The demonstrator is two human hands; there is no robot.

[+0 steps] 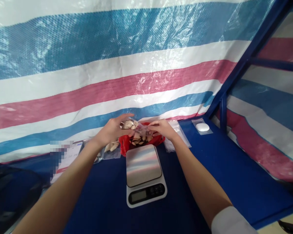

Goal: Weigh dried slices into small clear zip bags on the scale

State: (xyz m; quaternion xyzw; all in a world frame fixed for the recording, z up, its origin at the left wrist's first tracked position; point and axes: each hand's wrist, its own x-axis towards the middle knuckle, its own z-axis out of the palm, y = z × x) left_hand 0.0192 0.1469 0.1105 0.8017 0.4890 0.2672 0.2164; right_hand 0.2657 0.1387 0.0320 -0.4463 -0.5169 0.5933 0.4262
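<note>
Several pale pieces (130,123) in clear bag (144,129), slices (138,140) in red bag (124,147)

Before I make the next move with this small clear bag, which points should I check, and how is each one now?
1. Left hand holds the clear bag: ok.
2. Right hand holds the bag's other end: ok.
3. One hand free: not ok, both are on the bag.
4. Red bag open, slices showing: ok.
5. Scale flat on the blue table: ok.
6. Display shows a reading: cannot tell.
</note>
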